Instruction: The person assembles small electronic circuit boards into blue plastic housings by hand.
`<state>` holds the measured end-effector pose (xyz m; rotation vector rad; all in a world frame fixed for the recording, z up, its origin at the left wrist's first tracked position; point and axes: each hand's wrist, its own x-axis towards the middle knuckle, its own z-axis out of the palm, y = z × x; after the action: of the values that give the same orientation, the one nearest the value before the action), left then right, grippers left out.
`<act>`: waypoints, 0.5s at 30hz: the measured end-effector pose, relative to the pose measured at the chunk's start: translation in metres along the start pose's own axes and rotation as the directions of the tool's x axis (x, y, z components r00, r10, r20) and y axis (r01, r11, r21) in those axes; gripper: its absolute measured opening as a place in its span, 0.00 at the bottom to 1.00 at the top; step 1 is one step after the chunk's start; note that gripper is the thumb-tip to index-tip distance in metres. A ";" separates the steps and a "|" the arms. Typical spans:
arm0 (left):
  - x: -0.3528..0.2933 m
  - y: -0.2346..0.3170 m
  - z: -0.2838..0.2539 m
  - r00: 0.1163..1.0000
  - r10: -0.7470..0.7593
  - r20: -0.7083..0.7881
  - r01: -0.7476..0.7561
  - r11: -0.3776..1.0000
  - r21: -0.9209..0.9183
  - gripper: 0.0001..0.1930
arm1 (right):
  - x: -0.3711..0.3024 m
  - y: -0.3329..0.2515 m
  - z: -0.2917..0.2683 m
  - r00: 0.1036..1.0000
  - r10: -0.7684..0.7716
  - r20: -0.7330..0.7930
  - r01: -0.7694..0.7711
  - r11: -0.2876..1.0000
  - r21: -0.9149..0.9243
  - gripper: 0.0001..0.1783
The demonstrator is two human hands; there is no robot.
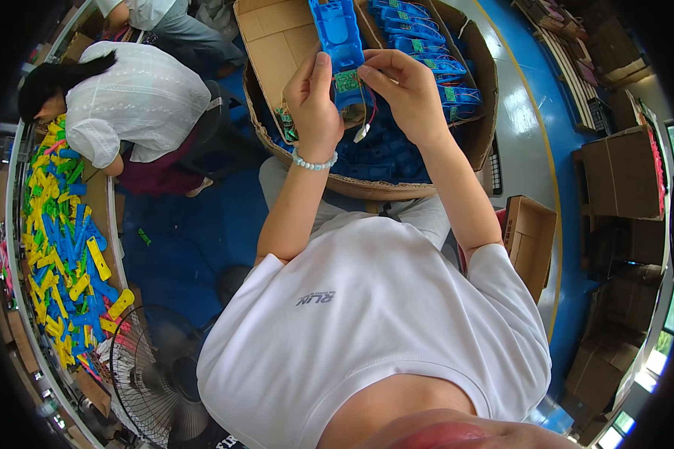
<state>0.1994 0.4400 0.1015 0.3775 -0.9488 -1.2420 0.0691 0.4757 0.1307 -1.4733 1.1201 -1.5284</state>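
My left hand (314, 105) is closed round the lower left edge of a long blue plastic housing (338, 37), thumb pointing up along it. A small green circuit board (347, 81) sits at the housing's near end. At the board's right edge, my right hand (410, 93) pinches with thumb and forefinger. Thin wires with a white connector (362, 134) dangle below the board. Under both hands stands a large cardboard box (382, 189) with blue housings (378, 153) inside. Several housings fitted with boards and wires (418, 46) are lined up on its right side; loose circuit boards (287, 123) lie on the left.
At the left, a co-worker in a white top (142, 97) bends over a bench heaped with yellow, blue and green plastic parts (75, 254). A caged fan (161, 374) stands near my left side. A small open carton (530, 243) and stacked cardboard boxes (621, 176) are at the right.
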 end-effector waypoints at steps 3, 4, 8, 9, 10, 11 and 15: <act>-0.005 0.006 0.006 0.998 0.001 0.057 -0.003 0.999 0.034 0.21 | -0.001 -0.002 -0.002 0.998 0.015 -0.057 -0.014 1.000 0.022 0.10; -0.006 0.008 0.008 0.995 0.007 0.097 -0.012 0.999 0.049 0.22 | -0.002 -0.004 -0.003 0.998 0.018 -0.060 -0.016 0.999 0.029 0.10; -0.009 0.007 0.004 0.978 0.055 0.201 -0.100 0.970 0.222 0.24 | -0.002 0.003 -0.006 0.998 0.013 -0.055 -0.008 0.996 0.088 0.11; -0.009 0.006 0.004 0.977 0.091 0.193 -0.135 0.964 0.231 0.23 | -0.002 0.003 -0.006 0.998 0.011 -0.056 -0.006 0.996 0.089 0.11; -0.009 0.006 0.004 0.975 0.127 0.184 -0.170 0.956 0.240 0.23 | -0.002 0.002 -0.005 0.997 -0.019 -0.069 0.026 0.995 0.095 0.13; -0.009 0.007 0.004 0.974 0.126 0.187 -0.170 0.956 0.240 0.23 | -0.002 0.001 -0.005 0.995 -0.048 -0.084 0.056 0.993 0.100 0.15; -0.013 0.011 0.004 0.980 0.077 0.186 -0.121 0.965 0.234 0.22 | -0.003 -0.007 -0.003 0.997 -0.015 -0.081 0.027 0.988 0.154 0.19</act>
<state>0.2034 0.4569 0.1064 0.4133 -1.2640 -1.0813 0.0673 0.4816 0.1362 -1.3329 1.0091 -1.6631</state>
